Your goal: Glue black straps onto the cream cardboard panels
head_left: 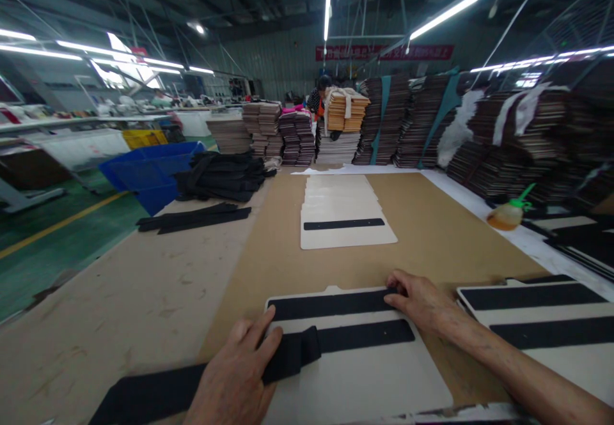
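A pale flat panel (369, 383) with a small tab on its far edge lies in front of me. One black fabric strip (330, 305) runs along that far edge, and a second black strip (364, 335) lies across the panel nearer to me. My right hand (417, 300) pinches the right end of the far strip at the panel's corner. My left hand (244, 361) is closed around a bundle of loose black strips (158, 393), whose folded end rests on the panel. Its fingertips touch the far strip's left end.
Further panels with black strips (551, 316) lie to the right. Ahead are overlapping pale panels (340, 198), the top one with a black strip. Black fabric piles (220, 176) and a blue bin (153, 169) are at left; a green-spouted bottle (508, 214) stands right.
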`<control>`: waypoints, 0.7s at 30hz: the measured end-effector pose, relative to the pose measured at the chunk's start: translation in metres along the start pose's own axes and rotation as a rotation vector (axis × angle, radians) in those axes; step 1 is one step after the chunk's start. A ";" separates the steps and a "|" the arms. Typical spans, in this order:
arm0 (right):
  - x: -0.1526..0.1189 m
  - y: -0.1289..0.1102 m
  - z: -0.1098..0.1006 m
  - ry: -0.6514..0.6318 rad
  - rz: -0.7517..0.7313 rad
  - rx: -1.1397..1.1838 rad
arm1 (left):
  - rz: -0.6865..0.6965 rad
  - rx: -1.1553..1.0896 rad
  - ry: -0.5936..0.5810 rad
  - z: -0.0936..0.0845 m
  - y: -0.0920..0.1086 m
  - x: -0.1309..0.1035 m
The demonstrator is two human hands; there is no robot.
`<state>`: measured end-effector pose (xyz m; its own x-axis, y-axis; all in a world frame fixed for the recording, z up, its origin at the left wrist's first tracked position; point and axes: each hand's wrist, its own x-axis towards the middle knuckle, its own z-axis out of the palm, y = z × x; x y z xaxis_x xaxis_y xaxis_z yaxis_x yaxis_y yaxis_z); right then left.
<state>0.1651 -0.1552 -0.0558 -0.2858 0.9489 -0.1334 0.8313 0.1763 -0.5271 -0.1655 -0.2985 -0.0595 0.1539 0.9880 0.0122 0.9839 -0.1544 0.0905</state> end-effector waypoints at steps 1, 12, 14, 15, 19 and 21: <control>0.000 0.000 0.000 -0.004 0.005 -0.008 | -0.002 0.001 0.003 -0.001 0.000 0.000; -0.004 -0.009 -0.006 -0.002 -0.016 -0.097 | -0.019 0.023 -0.025 -0.006 0.004 0.000; -0.006 -0.014 -0.006 0.001 -0.091 -0.127 | -0.018 0.019 -0.035 -0.007 0.005 0.000; -0.008 -0.017 -0.006 0.000 -0.131 -0.163 | -0.019 0.013 -0.039 -0.007 0.005 0.000; -0.024 -0.042 -0.005 -0.027 -0.180 -0.475 | -0.045 -0.012 -0.060 -0.003 0.003 0.001; -0.034 -0.055 -0.002 -0.037 -0.210 -0.638 | -0.047 -0.012 -0.065 -0.001 0.002 0.002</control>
<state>0.1304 -0.1965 -0.0203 -0.4791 0.8699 -0.1169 0.8717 0.4872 0.0530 -0.1633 -0.2965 -0.0579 0.1134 0.9919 -0.0568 0.9890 -0.1073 0.1018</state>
